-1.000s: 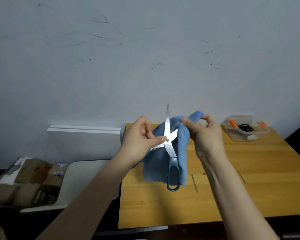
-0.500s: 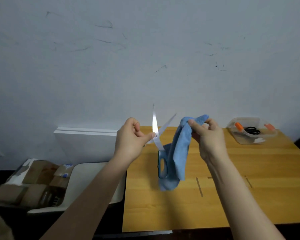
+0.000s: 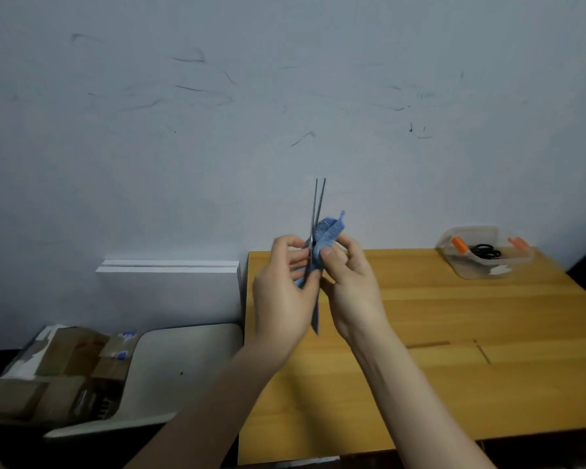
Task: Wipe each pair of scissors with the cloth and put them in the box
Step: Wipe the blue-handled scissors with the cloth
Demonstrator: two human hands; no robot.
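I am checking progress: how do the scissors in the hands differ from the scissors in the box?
The held scissors point upright in the air; the boxed scissors lie in the clear box. The left hand grips the held scissors and the right hand presses the blue cloth on them; no hand touches the boxed scissors.

Left hand [image 3: 282, 294], right hand [image 3: 351, 282] raised close together, both pinching.

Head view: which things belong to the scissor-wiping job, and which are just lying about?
Job: held scissors, cloth, box, black scissors inside it, left hand, right hand, table.
Lying about: cartons, chair, white boards.
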